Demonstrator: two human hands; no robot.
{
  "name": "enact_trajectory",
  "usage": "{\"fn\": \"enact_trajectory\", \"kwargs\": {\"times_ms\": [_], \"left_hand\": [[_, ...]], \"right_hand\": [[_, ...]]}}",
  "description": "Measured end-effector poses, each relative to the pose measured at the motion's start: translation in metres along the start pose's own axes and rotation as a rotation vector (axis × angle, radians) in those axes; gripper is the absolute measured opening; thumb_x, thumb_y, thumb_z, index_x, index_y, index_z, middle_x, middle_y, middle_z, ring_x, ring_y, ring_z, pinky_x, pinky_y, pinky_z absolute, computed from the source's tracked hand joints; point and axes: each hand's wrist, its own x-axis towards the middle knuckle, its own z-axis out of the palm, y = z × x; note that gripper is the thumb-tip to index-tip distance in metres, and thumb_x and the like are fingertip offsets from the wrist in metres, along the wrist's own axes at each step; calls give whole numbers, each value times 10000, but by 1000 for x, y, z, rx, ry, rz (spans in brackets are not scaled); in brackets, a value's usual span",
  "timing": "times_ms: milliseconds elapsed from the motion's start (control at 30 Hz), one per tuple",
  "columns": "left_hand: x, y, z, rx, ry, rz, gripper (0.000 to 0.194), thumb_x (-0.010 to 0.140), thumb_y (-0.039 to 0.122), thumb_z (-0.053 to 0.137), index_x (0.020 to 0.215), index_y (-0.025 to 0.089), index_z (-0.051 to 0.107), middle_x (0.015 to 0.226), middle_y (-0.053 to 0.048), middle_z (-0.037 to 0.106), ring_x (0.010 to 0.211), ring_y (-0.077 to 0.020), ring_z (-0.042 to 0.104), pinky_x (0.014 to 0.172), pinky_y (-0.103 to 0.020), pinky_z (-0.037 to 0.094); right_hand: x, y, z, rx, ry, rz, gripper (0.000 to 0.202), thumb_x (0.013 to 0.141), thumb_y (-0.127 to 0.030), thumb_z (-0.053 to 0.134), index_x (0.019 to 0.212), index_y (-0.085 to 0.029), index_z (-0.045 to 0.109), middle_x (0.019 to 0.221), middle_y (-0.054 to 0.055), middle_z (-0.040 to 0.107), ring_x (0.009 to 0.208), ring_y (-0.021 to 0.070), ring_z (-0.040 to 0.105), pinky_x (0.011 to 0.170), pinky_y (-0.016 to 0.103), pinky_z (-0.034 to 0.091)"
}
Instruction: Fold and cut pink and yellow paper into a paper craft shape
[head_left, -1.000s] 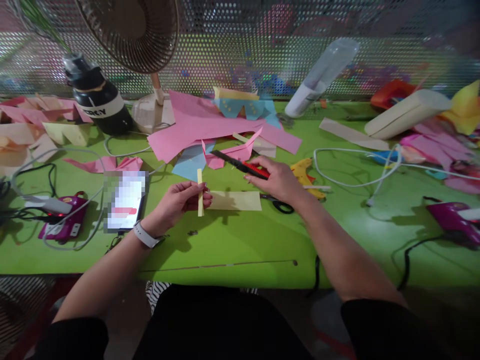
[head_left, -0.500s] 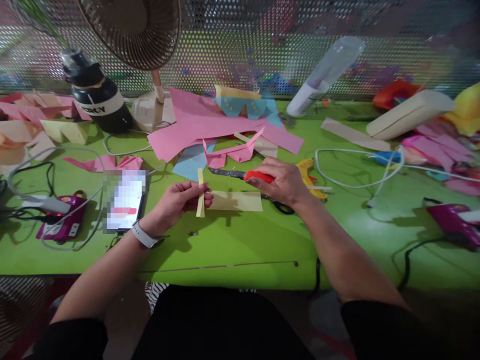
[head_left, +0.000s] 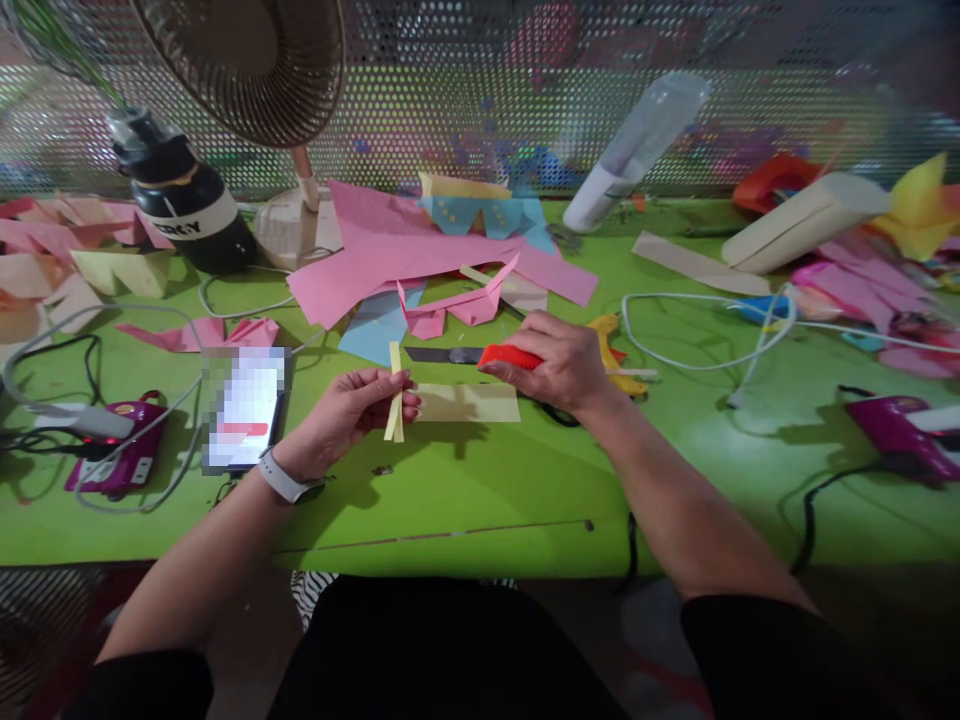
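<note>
My left hand (head_left: pixel 367 402) pinches a narrow folded yellow paper strip (head_left: pixel 396 365) between thumb and fingers, its lower ends parted. To the right, my right hand (head_left: pixel 555 360) is wrapped round the red handle of a cutter knife (head_left: pixel 442 355). The blade points left toward the strip, with a small gap between them. A flat yellow paper rectangle (head_left: pixel 472 403) lies on the green table (head_left: pixel 480 490) beneath and between the hands. Just beyond the knife sits a folded pink paper piece (head_left: pixel 457 305). Black scissors handles (head_left: pixel 560 415) are partly hidden under my right hand.
A phone (head_left: pixel 247 410) lies beside my left wrist, with cables and a purple power socket (head_left: pixel 124 445) further left. Behind are a black bottle (head_left: pixel 195 220), a fan (head_left: pixel 247 60) and pink sheets (head_left: pixel 412 245). A yellow glue gun (head_left: pixel 609 350) and white cable (head_left: pixel 690 370) lie right.
The knife blade has turned to show its flat side more fully. The strip's lower ends have spread apart. The whole view has shifted slightly.
</note>
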Motion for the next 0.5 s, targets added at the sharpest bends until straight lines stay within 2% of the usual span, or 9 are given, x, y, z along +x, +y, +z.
{"fn": "enact_trajectory", "kwargs": {"times_ms": [500], "left_hand": [[-2,3,2,-39,-81,-28,135,836,231,731,814,100,709,713,-54,731,601,-100,674,593,-190,536]], "right_hand": [[0,-1,1,-15,30,-55,670,870,-753,446,616,-183,687,630,32,539,547,112,434,503,273,319]]}}
